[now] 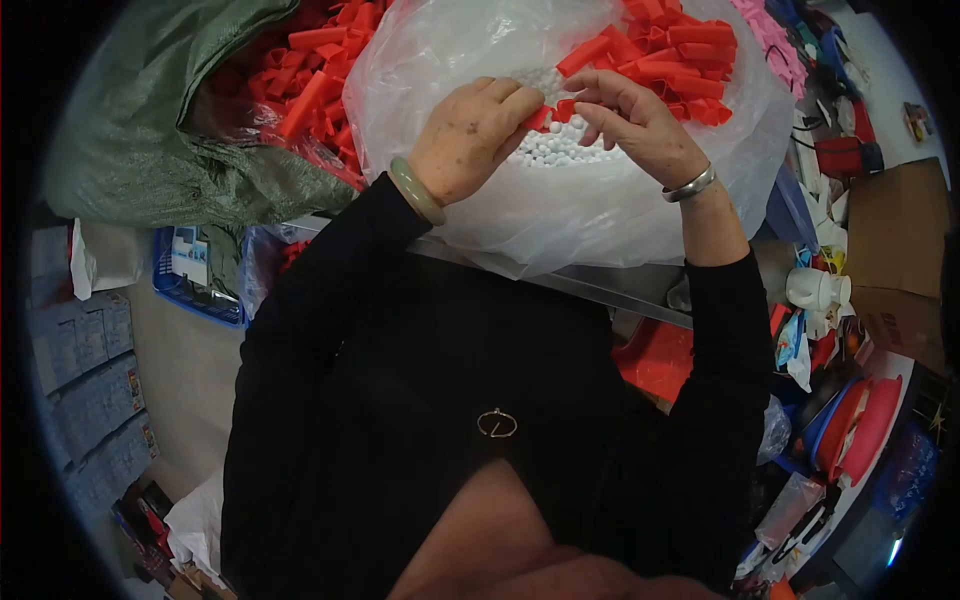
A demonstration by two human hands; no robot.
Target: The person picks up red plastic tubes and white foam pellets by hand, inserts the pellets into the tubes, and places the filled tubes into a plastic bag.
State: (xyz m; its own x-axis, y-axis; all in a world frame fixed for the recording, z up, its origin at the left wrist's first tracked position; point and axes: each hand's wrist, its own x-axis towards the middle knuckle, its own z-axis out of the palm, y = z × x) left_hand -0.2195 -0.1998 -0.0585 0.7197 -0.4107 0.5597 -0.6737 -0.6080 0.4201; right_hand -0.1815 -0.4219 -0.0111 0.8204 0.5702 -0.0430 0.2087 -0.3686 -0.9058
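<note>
At the top middle, the left hand [472, 137] is pinching a red piece [540, 119] over white balls [553, 150]. The right hand [640, 125] is holding bent fingers beside it; I cannot tell if they're gripping.

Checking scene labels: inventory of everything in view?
Clear bag: one, translucent, top centre
White beads: many, white, in it
Red piece: at least one, red, over beads
Green sack: one, green, upper left
Loose red pieces: many, red, sack and bag
Pink pieces: several, pink, upper right
Blue basket: one, blue, left
Stacked boxes: several, bluish, far left
Carton: one, brown, right
White cup: one, white, right
Round-rimmed items: several, red and blue, lower right
Other clutter: uncountable, mixed, right
Bangle: one, pale green, left wrist
Bracelet: one, silver, right wrist
Black top: one, black, bottom
Left hand: one, bare, centre
Right hand: one, bare, centre
</note>
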